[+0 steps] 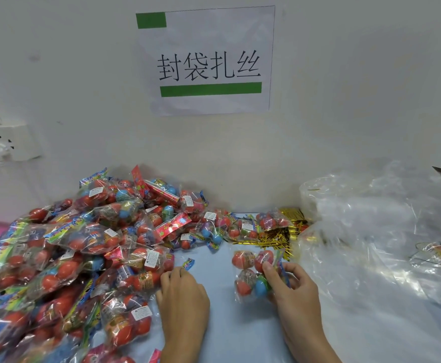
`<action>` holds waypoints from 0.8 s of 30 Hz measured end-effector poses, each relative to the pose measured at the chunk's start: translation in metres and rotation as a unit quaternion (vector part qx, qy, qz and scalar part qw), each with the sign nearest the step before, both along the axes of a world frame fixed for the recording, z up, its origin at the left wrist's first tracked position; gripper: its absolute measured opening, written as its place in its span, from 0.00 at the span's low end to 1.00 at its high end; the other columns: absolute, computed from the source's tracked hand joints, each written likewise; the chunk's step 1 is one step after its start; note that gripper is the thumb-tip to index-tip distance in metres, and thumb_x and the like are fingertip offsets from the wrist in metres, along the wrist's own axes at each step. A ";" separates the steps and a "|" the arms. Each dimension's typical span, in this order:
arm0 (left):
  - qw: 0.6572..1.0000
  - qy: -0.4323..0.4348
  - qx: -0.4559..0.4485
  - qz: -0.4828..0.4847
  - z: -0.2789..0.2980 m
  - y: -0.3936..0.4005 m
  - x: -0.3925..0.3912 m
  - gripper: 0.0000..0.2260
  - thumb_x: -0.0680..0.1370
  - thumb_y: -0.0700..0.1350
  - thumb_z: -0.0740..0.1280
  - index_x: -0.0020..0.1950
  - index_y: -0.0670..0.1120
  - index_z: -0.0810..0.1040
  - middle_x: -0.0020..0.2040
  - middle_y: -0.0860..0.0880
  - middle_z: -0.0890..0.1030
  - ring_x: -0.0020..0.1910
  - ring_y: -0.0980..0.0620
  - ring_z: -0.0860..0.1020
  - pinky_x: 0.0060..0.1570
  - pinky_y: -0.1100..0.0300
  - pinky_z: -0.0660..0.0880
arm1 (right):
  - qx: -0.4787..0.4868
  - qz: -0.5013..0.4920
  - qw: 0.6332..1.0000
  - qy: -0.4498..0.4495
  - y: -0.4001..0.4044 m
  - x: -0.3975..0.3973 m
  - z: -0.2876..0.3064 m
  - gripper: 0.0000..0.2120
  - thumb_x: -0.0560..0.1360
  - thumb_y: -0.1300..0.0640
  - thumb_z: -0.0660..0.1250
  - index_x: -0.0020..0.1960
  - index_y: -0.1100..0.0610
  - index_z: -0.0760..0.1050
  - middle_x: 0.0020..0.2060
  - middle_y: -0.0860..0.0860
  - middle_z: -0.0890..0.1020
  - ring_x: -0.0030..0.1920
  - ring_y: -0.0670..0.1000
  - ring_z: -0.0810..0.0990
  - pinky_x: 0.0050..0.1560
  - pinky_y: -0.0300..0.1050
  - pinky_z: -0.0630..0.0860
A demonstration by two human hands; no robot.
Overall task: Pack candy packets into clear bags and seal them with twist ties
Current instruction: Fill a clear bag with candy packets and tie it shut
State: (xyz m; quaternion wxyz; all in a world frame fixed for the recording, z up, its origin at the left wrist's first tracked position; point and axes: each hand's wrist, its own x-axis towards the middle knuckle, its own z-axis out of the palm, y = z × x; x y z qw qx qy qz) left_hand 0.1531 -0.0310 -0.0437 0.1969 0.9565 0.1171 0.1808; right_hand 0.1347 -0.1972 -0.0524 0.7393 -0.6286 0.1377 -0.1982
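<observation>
Now the right hand (291,286) grips a candy packet (253,273) of red and blue eggs, fingers curled round it; left hand (182,294) rests, fingers relaxed, against the packet heap (70,244). Gold twist ties (279,237) and clear bags (371,231) lie behind on the pale blue surface (219,271).

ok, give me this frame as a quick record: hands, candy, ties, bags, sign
left hand: reaching into the candy pile, fingers at a packet, grip unclear
right hand: holding a candy packet above the table
candy pile: heaped at left, against the wall
twist ties: gold, loose heap at centre back
clear bags: crumpled stack at right
table: light blue surface
wall sign: white sheet, green bars
</observation>
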 end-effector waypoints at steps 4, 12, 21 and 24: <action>0.995 -0.075 -0.061 -0.036 0.007 -0.003 -0.002 0.13 0.79 0.37 0.63 0.60 0.45 0.81 0.53 0.50 0.81 0.55 0.50 0.74 0.51 0.58 0.71 | -0.010 -0.031 0.999 -0.008 -0.002 -0.002 0.002 0.11 0.72 0.52 0.77 0.39 0.58 0.79 0.39 0.55 0.82 0.45 0.57 0.82 0.52 0.58 0.82; 0.907 -0.260 -0.321 -0.079 0.019 -0.023 -0.004 0.11 0.74 0.34 0.72 0.47 0.50 0.83 0.44 0.58 0.79 0.49 0.49 0.78 0.49 0.51 0.78 | -0.044 -0.069 0.997 0.004 0.000 -0.006 0.009 0.16 0.76 0.51 0.72 0.37 0.57 0.71 0.34 0.55 0.79 0.36 0.50 0.76 0.35 0.43 0.71; 0.872 -0.281 -0.362 -0.172 0.013 -0.049 -0.013 0.14 0.74 0.34 0.73 0.44 0.55 0.81 0.42 0.60 0.82 0.44 0.59 0.81 0.42 0.60 0.80 | -0.035 0.056 0.998 -0.007 0.013 -0.012 0.013 0.11 0.74 0.62 0.74 0.51 0.54 0.73 0.48 0.52 0.83 0.43 0.44 0.85 0.45 0.42 0.83; 0.885 -0.252 -0.316 -0.229 0.007 -0.060 -0.017 0.13 0.74 0.32 0.72 0.46 0.51 0.84 0.43 0.62 0.82 0.45 0.63 0.80 0.42 0.71 0.75 | 0.000 0.103 0.995 -0.008 0.016 -0.014 0.014 0.15 0.77 0.63 0.70 0.58 0.49 0.70 0.53 0.50 0.83 0.46 0.50 0.87 0.45 0.49 0.84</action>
